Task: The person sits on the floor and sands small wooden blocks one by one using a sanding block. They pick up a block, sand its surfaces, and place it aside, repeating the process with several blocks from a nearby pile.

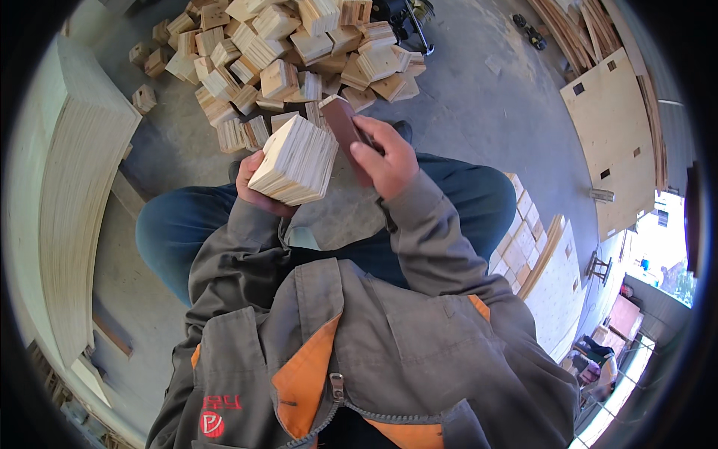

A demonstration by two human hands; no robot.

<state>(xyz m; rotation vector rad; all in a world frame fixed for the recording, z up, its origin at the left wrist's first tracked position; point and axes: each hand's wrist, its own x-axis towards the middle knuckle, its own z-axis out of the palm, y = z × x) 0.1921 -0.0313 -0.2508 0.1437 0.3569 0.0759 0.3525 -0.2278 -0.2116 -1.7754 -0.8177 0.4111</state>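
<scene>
My left hand (254, 183) is closed around a layered plywood block (295, 165), holding it tilted above my lap with its striped edge faces showing. In my right hand (389, 157) is a long reddish-brown sanding block (345, 135), gripped by its back between thumb and fingers. The sanding block stands upright close to the right side of the plywood block; whether the two touch I cannot tell. Just beyond both hands lies a loose heap of similar plywood blocks (280, 78) on the floor.
A tall stack of plywood sheets (67, 194) rises at the left. Neatly stacked blocks (520, 232) and a leaning board (557, 280) stand by my right knee. Plywood panels with square holes (609, 135) are at the far right. A black tool (404, 22) sits beside the heap.
</scene>
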